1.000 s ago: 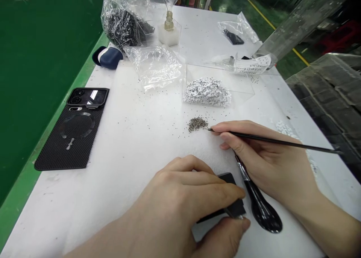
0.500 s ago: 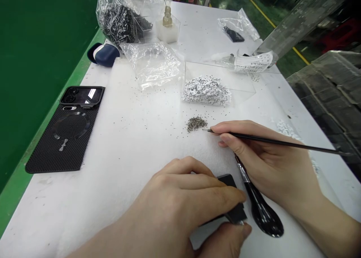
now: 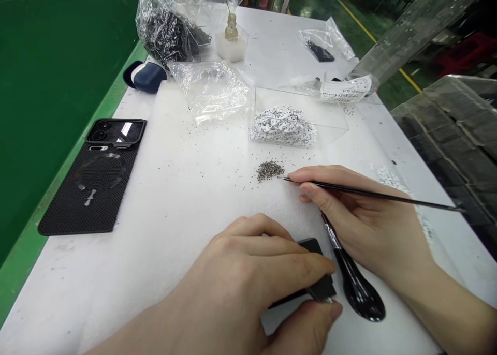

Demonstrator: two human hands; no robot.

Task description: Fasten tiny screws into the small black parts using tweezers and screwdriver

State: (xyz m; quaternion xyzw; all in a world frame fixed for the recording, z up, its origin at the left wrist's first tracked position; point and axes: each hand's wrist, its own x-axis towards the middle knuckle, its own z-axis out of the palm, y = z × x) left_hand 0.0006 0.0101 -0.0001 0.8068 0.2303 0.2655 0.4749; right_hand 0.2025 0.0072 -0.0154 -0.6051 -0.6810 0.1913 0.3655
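Note:
My left hand (image 3: 248,272) is closed around a small black rectangular part (image 3: 310,245), much of it covered by my fingers. My thumb and fingertips meet at the part's near end, where a small shiny bit shows. In my right hand (image 3: 349,210), pinched between thumb and fingers, is a thin black stick tool (image 3: 373,192) with a fine tip. That tip is at the right edge of a small heap of tiny metallic pieces (image 3: 269,171) on the white foam sheet (image 3: 174,251). Between my hands lies a black bulb-handled tool (image 3: 359,287) with a silver collar.
Beyond the heap stands a clear tray (image 3: 254,104) of small white pieces (image 3: 285,126). A phone (image 3: 116,132) and black case (image 3: 97,200) lie left. Farther back are a clear plastic bag (image 3: 213,93), a blue case (image 3: 149,78), bagged black parts (image 3: 166,37) and a small bottle (image 3: 231,28).
The view has shifted slightly. Both hands keep their grips, and the tool's tip stays beside the metallic heap.

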